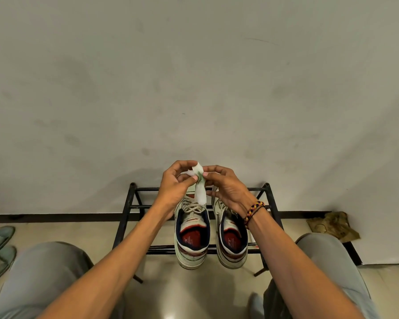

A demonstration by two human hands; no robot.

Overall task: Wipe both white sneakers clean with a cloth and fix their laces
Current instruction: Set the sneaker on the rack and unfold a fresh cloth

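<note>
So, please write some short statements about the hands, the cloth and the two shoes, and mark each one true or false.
1. Both hands hold the cloth. True: the left hand and the right hand pinch it between them, above the shoes.
2. The two sneakers stand on the floor. False: the left sneaker and the right sneaker rest on a black metal rack.
3. The cloth is spotless. False: it has a dark greenish stain near where the fingers pinch it.
4. A beaded bracelet is on the right wrist. True.
5. The sneakers' toes point toward the person. False: the heels face the person, the toes face the wall.
</note>
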